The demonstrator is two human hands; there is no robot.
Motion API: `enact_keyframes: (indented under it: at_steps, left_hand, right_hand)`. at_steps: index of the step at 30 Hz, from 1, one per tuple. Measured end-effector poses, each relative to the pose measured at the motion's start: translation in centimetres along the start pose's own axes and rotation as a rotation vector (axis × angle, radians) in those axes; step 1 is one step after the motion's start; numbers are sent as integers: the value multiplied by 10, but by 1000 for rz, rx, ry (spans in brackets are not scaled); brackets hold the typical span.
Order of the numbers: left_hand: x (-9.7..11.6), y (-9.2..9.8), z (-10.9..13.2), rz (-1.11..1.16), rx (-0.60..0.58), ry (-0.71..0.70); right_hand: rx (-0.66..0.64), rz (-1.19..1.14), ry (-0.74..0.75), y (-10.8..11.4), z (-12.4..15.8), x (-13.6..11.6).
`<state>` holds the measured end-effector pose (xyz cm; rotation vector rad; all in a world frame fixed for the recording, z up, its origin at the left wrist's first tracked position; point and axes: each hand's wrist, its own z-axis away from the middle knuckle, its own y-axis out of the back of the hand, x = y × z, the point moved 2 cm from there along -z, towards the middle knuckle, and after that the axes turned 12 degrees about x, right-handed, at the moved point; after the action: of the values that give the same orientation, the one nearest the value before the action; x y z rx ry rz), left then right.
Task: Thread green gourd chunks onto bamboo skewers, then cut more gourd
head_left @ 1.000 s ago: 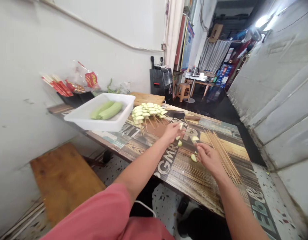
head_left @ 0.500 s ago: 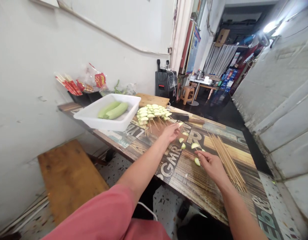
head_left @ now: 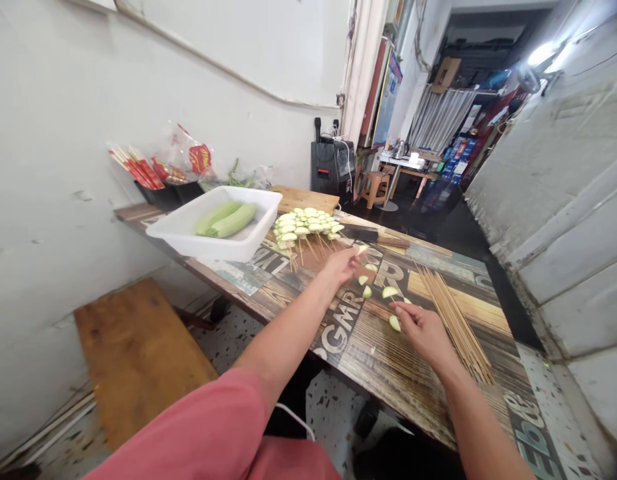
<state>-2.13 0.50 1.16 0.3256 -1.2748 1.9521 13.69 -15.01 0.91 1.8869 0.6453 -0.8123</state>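
Note:
My left hand (head_left: 344,265) is closed, pinching a pale green zucchini slice (head_left: 362,250) at its fingertips. Lower right, my right hand (head_left: 421,325) is closed on a thin wooden skewer (head_left: 392,299), whose tip carries another zucchini slice (head_left: 389,292). Between the hands, several loose slices (head_left: 367,292) lie on the table, and one slice (head_left: 394,323) rests beside my right fingers. Just beyond my left hand sits a pile of skewered zucchini slices (head_left: 308,223), sticks pointing toward me. A bundle of bare skewers (head_left: 455,323) lies right of my right hand.
A white plastic tub (head_left: 173,230) holding whole zucchinis (head_left: 233,220) stands at the left of the patterned table (head_left: 298,327). A knife (head_left: 393,241) lies behind the loose slices. A wooden board (head_left: 308,199), packaged chopsticks (head_left: 143,170) and a black speaker (head_left: 333,167) are farther back.
Almost nothing differs. Both hands keep nearly the same places and grips, and the view has shifted very slightly.

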Motion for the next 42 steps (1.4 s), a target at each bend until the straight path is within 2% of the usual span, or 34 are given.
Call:
enact_keyframes:
  at_steps: [5,17,27,33,39,42]
  left_hand:
    - [1,0,0,-6,35,-10]
    - [-1,0,-4,-79,8,-71]
    - [-2,3,-9,-65,-86,124]
    - [-4,2,-6,-46,-128,220]
    - [-8,1,2,-48,-53,184]
    - [-12,-1,5,-61,18,118]
  right_hand:
    - [1,2,6,-1,1,1]
    - [-46,53,-24,0,1,-3]
    - [-44,12,-22,0,2,-1]
    - [-80,-58,-108,-5,2,1]
    - [-101,-163,-210,-14,6,-7]
    - [-148,-230,-280,-18,8,-10]
